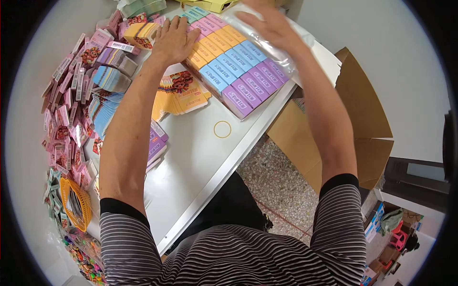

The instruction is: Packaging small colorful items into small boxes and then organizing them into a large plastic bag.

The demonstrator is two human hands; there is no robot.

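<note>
Rows of small boxes [234, 62] in green, pink, orange, blue and purple stand packed together near the table's right edge. My left hand [174, 40] lies with fingers stretched out against the left side of this block, towards its far end. Clear plastic film [281, 59] runs along the block's right side. Over the far part of the film is my right hand [272, 26], smeared by motion and partly cut off by the upper edge. Its grip cannot be made out. Below my left hand, orange packets [183, 101] lie fanned on the white table [191, 152].
Many pink boxes [62, 119] are heaped at the left, beside blue packet stacks [110, 78]. A yellow rubber band [222, 129] lies near the table's front edge. A yellow basket [76, 205] sits lower left. The open cardboard carton [305, 138] stands right of the table.
</note>
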